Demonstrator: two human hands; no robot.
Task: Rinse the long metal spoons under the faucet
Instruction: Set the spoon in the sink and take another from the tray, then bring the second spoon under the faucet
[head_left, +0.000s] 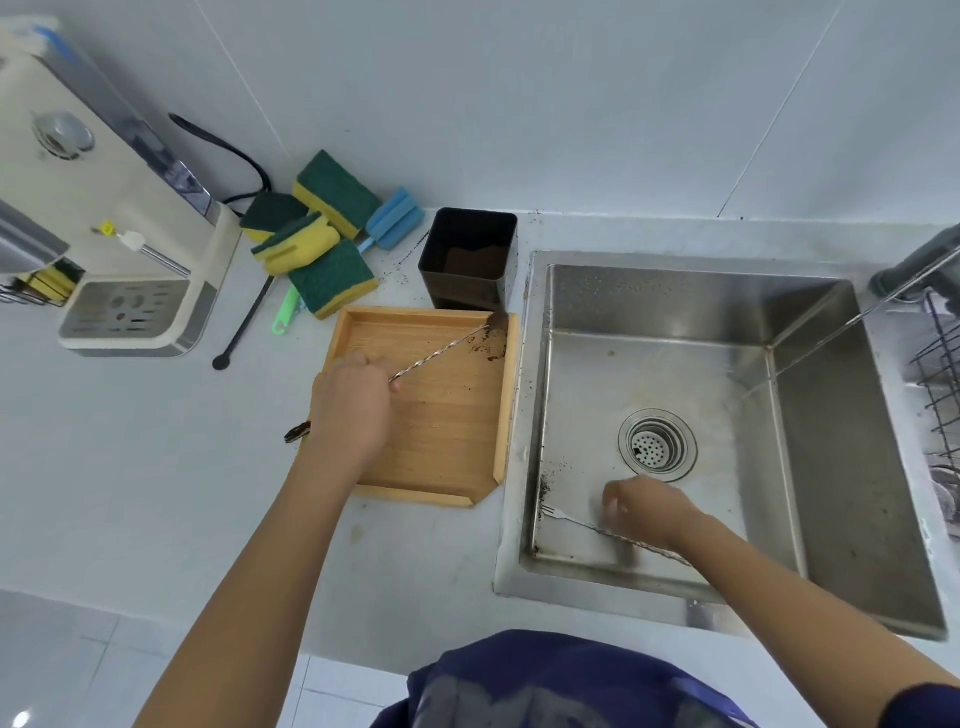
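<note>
The left hand (349, 410) pinches one long spoon (441, 349) slanting across the wooden tray (509, 395), sink (810, 415) to its right, while the right hand (647, 506), fingers loosely curled, touches another spoon (576, 524) lying there

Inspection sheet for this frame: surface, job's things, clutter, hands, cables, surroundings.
Surface: pale counter, coffee grounds scattered near the steel sink.
Job's things: twisted long spoon over wooden tray; second long utensil in the sink, fork-like tip.
Clutter: sponges, black bin.
Hands: left hand grips the spoon; right hand over the utensil, blurred.
Cables: black cord.
Surroundings: coffee machine, wire rack.
</note>
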